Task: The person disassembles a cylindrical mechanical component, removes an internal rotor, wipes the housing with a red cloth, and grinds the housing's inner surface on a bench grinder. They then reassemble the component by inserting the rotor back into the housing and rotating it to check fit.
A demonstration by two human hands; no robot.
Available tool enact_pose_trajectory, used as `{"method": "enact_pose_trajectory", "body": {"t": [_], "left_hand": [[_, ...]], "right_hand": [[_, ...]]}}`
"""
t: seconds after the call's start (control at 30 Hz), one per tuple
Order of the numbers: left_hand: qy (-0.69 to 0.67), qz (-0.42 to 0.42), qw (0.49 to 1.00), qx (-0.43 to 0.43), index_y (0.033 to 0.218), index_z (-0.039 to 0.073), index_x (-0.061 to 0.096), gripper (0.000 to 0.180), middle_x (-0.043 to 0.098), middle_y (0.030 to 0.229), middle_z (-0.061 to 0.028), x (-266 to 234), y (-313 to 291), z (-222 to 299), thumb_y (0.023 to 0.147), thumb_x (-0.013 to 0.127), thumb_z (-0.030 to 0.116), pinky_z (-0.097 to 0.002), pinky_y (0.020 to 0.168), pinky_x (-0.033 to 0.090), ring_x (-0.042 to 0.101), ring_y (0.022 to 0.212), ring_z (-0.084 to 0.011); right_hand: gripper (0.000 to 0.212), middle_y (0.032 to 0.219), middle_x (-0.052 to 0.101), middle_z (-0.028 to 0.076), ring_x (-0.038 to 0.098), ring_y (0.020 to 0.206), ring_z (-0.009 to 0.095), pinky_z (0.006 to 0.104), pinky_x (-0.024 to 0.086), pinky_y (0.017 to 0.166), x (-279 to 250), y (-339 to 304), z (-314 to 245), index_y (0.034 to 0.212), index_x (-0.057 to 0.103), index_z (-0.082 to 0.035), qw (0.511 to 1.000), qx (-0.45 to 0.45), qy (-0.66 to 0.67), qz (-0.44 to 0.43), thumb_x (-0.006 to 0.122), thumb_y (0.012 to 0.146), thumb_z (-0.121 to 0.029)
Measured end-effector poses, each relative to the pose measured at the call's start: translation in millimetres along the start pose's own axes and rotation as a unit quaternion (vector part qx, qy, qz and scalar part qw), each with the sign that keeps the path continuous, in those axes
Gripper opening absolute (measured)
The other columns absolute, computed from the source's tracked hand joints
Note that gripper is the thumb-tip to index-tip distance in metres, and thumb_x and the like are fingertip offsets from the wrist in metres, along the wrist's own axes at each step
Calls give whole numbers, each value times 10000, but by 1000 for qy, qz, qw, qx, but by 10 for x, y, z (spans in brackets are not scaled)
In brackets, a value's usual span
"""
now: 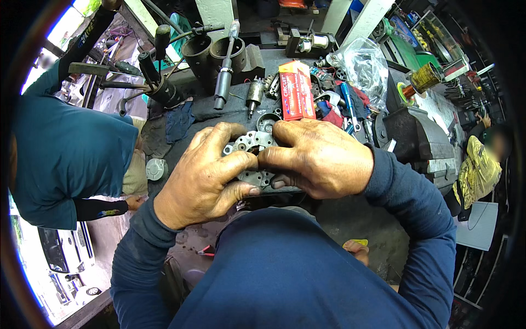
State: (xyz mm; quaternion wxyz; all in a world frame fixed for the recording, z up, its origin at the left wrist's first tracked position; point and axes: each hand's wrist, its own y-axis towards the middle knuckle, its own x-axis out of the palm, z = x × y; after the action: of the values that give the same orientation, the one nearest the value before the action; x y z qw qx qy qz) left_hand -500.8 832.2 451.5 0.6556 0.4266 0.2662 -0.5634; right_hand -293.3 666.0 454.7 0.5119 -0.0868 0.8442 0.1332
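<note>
Both my hands meet over a round grey metal housing with holes around it [255, 177], which looks like an alternator end cover, at the bench's near edge. My left hand [200, 171] is wrapped round its left side, thumb along the near rim. My right hand [324, 159] is closed at its right side, index finger and thumb pressed in near the middle; the fingers hide what lies between them. Just beyond sits a small round metal cup [267, 122]. Behind that are a cylindrical metal motor [255, 94] and a red and white cardboard box [296, 90].
A blue-handled ratchet [349, 104], loose parts and a clear plastic bag [366, 71] lie right of the box. A large vise [419, 134] stands right. Metal cylinders [197, 57] and a tool pot with hammers [164, 90] stand back left. People are at left [71, 153] and right [481, 170].
</note>
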Motion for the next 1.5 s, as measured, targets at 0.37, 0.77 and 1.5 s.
{"method": "enact_pose_trajectory", "body": {"t": [0.37, 0.77, 1.5], "left_hand": [[48, 20, 999, 0, 1084, 95, 709, 449, 604, 1323, -226, 82, -30, 12, 695, 901, 211, -517, 1058, 457, 590, 1208, -423], [-119, 82, 989, -8, 1052, 90, 704, 397, 656, 1294, -196, 274, -27, -178, 727, 898, 212, -473, 1053, 457, 619, 1193, -404], [-471, 98, 870, -104, 1562, 24, 339, 1057, 628, 1331, -192, 605, 137, -242, 672, 909, -7, -383, 1057, 513, 638, 1230, -260]], "right_hand": [[325, 957, 581, 142, 656, 887, 322, 430, 507, 787, 68, -43, -89, 1122, 703, -117, 995, 0, -81, 60, 743, 816, -217], [460, 1173, 687, 220, 708, 1063, 386, 452, 563, 929, 1, -122, -202, 1317, 591, 19, 958, 139, 182, 173, 748, 904, -106], [397, 966, 695, 173, 701, 902, 368, 427, 574, 814, 41, 94, -401, 1146, 681, -5, 949, 212, -120, 198, 797, 790, -137]]}}
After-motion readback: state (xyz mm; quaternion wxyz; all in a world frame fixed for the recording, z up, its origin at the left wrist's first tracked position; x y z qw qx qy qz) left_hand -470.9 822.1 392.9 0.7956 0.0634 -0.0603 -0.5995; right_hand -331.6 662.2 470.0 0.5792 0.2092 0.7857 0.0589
